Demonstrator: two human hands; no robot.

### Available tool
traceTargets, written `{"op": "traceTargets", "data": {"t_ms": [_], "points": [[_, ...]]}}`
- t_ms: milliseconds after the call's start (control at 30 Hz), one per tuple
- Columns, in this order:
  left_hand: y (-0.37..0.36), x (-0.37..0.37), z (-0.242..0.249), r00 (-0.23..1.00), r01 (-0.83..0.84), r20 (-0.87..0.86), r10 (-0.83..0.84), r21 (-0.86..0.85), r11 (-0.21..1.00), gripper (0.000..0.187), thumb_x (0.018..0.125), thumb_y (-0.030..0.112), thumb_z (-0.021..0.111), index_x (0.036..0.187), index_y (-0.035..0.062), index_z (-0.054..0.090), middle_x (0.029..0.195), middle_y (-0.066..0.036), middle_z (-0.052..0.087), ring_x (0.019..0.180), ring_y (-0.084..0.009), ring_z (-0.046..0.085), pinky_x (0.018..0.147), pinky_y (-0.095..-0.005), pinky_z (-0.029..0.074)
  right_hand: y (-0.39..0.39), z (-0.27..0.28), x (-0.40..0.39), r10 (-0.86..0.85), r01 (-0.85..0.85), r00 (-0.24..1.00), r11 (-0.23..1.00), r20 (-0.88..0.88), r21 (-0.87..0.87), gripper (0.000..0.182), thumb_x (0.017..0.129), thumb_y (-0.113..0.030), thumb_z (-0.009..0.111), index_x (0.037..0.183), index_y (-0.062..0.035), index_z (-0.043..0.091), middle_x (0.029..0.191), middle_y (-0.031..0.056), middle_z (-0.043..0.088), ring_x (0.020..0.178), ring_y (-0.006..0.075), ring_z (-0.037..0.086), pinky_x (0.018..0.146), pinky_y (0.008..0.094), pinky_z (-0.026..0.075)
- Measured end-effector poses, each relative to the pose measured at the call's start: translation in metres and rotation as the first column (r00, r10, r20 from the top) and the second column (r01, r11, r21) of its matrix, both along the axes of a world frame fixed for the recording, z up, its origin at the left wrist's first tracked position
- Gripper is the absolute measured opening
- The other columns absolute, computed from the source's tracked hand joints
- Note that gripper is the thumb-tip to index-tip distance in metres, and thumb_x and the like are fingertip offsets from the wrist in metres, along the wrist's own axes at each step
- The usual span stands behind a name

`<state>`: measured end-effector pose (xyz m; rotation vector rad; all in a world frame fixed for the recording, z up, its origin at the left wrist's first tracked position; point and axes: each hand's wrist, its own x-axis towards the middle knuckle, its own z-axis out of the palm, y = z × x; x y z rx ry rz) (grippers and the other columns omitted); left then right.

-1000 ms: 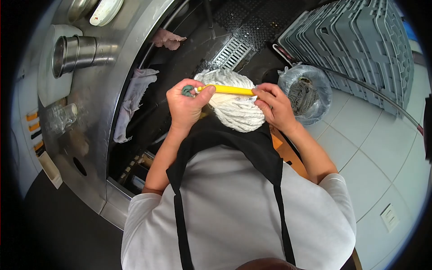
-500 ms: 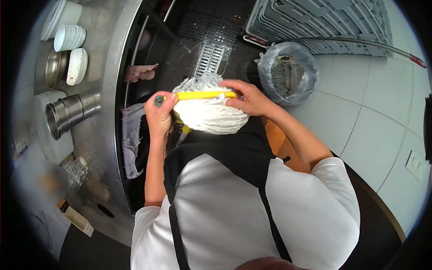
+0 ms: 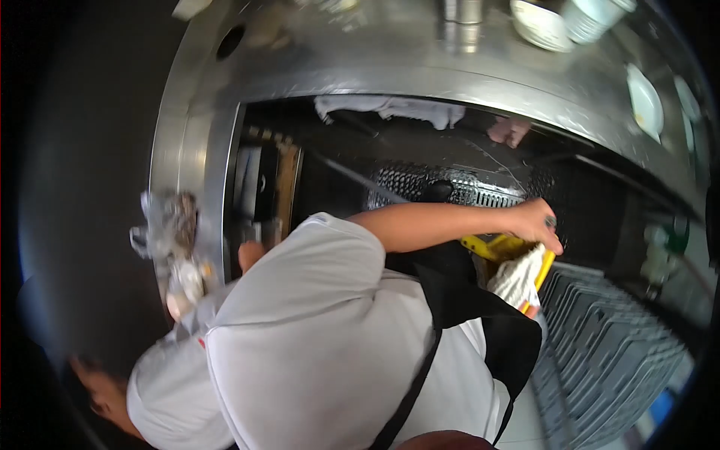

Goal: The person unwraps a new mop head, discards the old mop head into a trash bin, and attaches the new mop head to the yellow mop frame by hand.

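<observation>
1. White cotton mop head (image 3: pixel 516 279) sits at the person's right side against the black apron (image 3: pixel 480 315), clamped in a yellow plastic holder (image 3: pixel 501 246).
2. Left hand (image 3: pixel 536 221) reaches across on top of the yellow holder, fingers curled onto it, gripping; a small dark knob shows at the knuckles.
3. Right hand is mostly hidden under the mop head, only a fingertip (image 3: pixel 532 311) shows; its grip cannot be told.
4. No readable writing or labels anywhere.
5. Containers: white bowls and plates (image 3: pixel 540 22) on the steel table (image 3: pixel 390 67); grey plastic crates (image 3: pixel 600 352) stacked at lower right, contents not visible.
6. Cloth rags (image 3: pixel 390 109) hang over the table edge; dark floor with metal drain grate (image 3: pixel 435 187) below.
7. View is blurred and tilted.
</observation>
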<state>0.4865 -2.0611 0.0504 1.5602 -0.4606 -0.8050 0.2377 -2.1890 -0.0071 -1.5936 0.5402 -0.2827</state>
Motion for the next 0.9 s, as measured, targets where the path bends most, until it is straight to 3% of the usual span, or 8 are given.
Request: {"op": "traceTargets", "data": {"t_ms": [200,333,433,533,600,667,800,900], "points": [[0.007,-0.004,0.014,0.996,-0.088,0.006,0.088,-0.021,0.996,0.048,0.057,0.044,0.088,0.074,0.0034,0.069,0.072,-0.011,0.069,0.071,-0.0251,0.068,0.068,-0.0367,0.052,-0.007,0.012,0.015,0.000,0.000,1.000,0.998,-0.009,-0.070,0.034,0.098,-0.008,0.049,0.131,0.0010,0.050,0.123,0.0120,0.058,0.114,0.0175,0.053,0.100,0.0310,0.040],[0.015,-0.012,0.011,0.973,-0.221,0.063,0.223,-0.033,0.975,0.057,0.061,0.049,0.086,0.090,0.0027,0.069,0.087,-0.016,0.070,0.086,-0.0273,0.068,0.077,-0.0349,0.052,-0.018,0.019,0.019,-0.009,0.009,1.000,0.998,0.000,-0.066,0.033,0.099,-0.009,0.049,0.130,0.0008,0.050,0.122,0.0113,0.058,0.113,0.0167,0.054,0.098,0.0302,0.041],[0.027,-0.005,-0.005,0.907,-0.391,-0.230,0.353,-0.147,0.909,0.078,0.071,0.052,0.078,0.125,-0.0004,0.056,0.116,-0.023,0.063,0.108,-0.0314,0.063,0.093,-0.0394,0.049,-0.025,0.025,0.018,-0.038,0.038,0.999,0.997,0.013,-0.063,0.031,0.100,-0.010,0.048,0.130,0.0006,0.051,0.121,0.0108,0.059,0.112,0.0161,0.055,0.097,0.0296,0.041],[0.092,0.023,-0.056,0.687,-0.724,0.171,0.706,0.250,0.643,0.120,0.067,0.040,0.082,0.143,-0.0182,0.010,0.144,-0.032,0.039,0.132,-0.0381,0.044,0.108,-0.0383,0.041,-0.030,0.031,0.012,-0.055,0.056,0.998,0.997,0.033,-0.054,0.030,0.101,-0.011,0.048,0.129,0.0004,0.051,0.119,0.0102,0.060,0.110,0.0155,0.055,0.096,0.0291,0.042],[0.146,0.048,-0.153,0.610,-0.705,0.067,0.790,0.501,0.502,0.132,0.065,0.037,0.086,0.145,-0.0155,-0.005,0.140,-0.032,0.045,0.128,-0.0362,0.050,0.106,-0.0351,0.043,-0.034,0.036,0.006,-0.070,0.071,0.997,0.997,0.032,-0.022,0.030,0.102,-0.012,0.048,0.128,0.0002,0.051,0.119,0.0099,0.060,0.110,0.0151,0.055,0.096,0.0287,0.042],[0.181,0.052,-0.171,0.702,-0.476,0.060,0.710,0.781,0.404,0.138,0.067,0.036,0.087,0.147,-0.0102,-0.016,0.138,-0.031,0.049,0.126,-0.0355,0.053,0.108,-0.0343,0.041,-0.042,0.036,0.001,-0.074,0.074,0.997,0.997,0.037,-0.001,0.029,0.102,-0.012,0.048,0.128,0.0001,0.052,0.118,0.0095,0.061,0.109,0.0147,0.056,0.095,0.0283,0.043],[0.191,0.046,-0.182,0.612,-0.499,-0.065,0.788,0.742,0.448,0.138,0.063,0.027,0.091,0.150,-0.0074,-0.010,0.144,-0.029,0.044,0.132,-0.0333,0.048,0.110,-0.0341,0.038,-0.069,0.022,-0.008,0.033,-0.030,0.997,0.999,0.071,-0.040,0.040,0.101,-0.016,0.055,0.138,-0.0054,0.047,0.130,0.0083,0.059,0.114,0.0184,0.058,0.098,0.0325,0.045],[0.176,0.041,-0.190,0.723,-0.466,-0.035,0.690,0.713,0.524,0.134,0.062,0.026,0.091,0.153,-0.0032,-0.004,0.147,-0.027,0.041,0.134,-0.0330,0.046,0.111,-0.0346,0.038,-0.056,0.030,-0.002,0.006,0.000,0.996,0.997,0.084,-0.077,0.030,0.104,-0.017,0.048,0.129,-0.0014,0.051,0.120,0.0074,0.061,0.107,0.0150,0.058,0.094,0.0296,0.045]]}}
